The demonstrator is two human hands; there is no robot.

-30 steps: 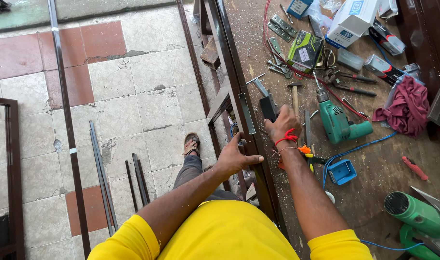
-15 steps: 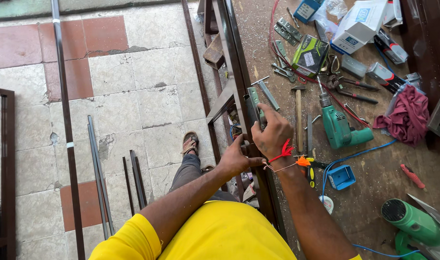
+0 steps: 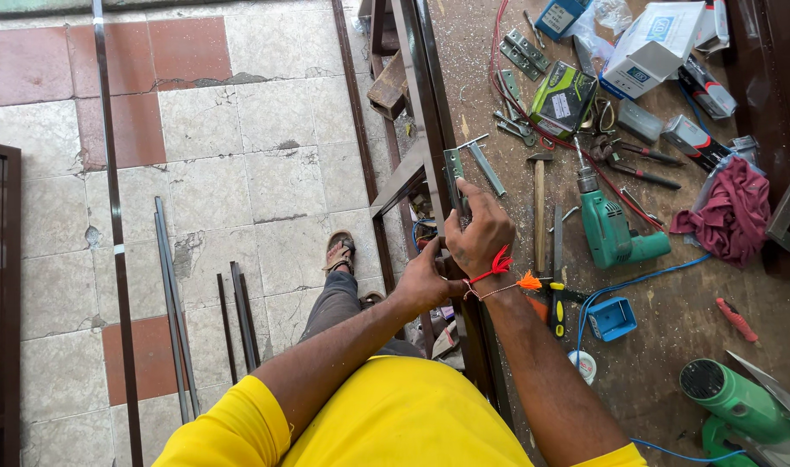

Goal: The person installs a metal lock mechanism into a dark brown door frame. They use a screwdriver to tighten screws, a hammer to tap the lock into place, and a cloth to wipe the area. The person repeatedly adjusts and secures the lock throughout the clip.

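Observation:
My right hand (image 3: 481, 232) grips a grey metal bracket (image 3: 453, 168) pressed against the dark brown frame bar (image 3: 425, 78) that runs along the workbench's left edge. A red thread is tied round that wrist. My left hand (image 3: 425, 281) holds the same frame bar just below the right hand, fingers curled over its edge. A hammer (image 3: 539, 207) lies on the bench just right of my right hand, and a green drill (image 3: 609, 227) lies beyond it.
The wooden bench (image 3: 671, 320) carries hinges, pliers, boxes, a red cloth (image 3: 732, 212), a blue plastic box (image 3: 611, 318) and a green power tool (image 3: 741, 406). Loose metal strips (image 3: 174, 303) and another long brown bar (image 3: 109, 173) lie on the tiled floor at left. My sandalled foot (image 3: 339, 252) stands beside the bench.
My right hand has slid further up the frame bar and onto the metal bracket. My left hand followed it up along the bar's edge.

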